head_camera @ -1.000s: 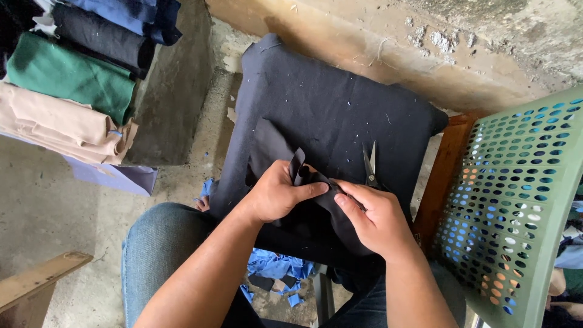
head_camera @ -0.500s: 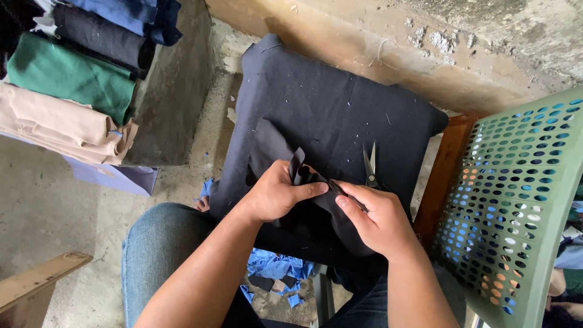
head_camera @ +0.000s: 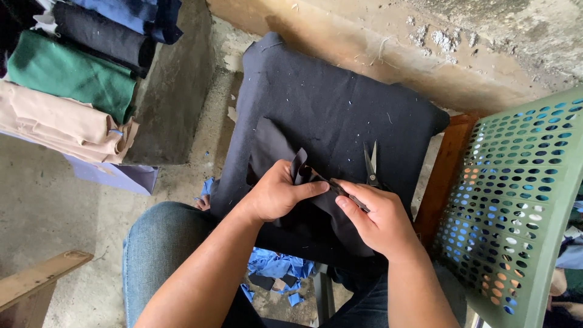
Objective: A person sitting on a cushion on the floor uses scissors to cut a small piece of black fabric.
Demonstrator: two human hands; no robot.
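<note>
Small dark cloth piece point(head_camera: 306, 182) pinched between left hand point(head_camera: 276, 194) and right hand point(head_camera: 376, 222), both grips closed on it, over the dark cushion point(head_camera: 340, 109). Probably light, limp, floppy; best pinched at edges. Scissors point(head_camera: 371, 165) just beside.

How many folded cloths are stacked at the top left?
5 show: a blue one at the top, a black one under it, a dark one at the left edge, a green one, and a beige one lowest. More may lie beyond the frame.
</note>
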